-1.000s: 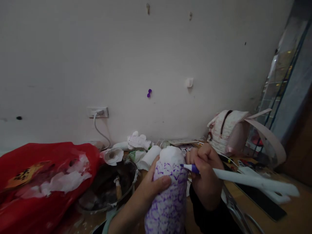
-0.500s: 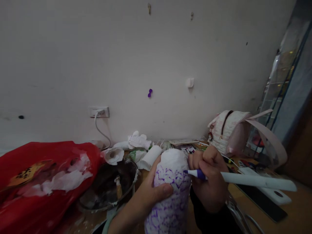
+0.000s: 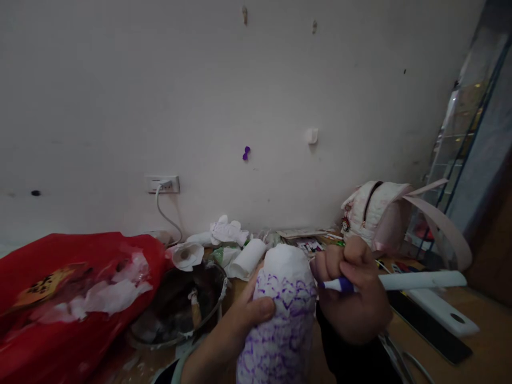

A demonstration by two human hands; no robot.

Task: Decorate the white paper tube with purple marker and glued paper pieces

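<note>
White cylinder (image 3: 282,325) near centre, base out of view. Left hand (image 3: 245,316): grip wrapped round its left side, thumb across front, likely steadying it. Right hand (image 3: 358,301): grip pinching marker (image 3: 424,280) close to tip, presumably for control; tip just right of cylinder.

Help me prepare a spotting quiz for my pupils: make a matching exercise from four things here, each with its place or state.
Column one
1. Left hand
2. Right hand
3. Red bag
4. Socket

Column two
A. At the picture's left edge
B. Holding the marker
C. With a plug in it
D. Gripping the purple-patterned white object

Pairs: 1-D, 2-B, 3-A, 4-C
</note>
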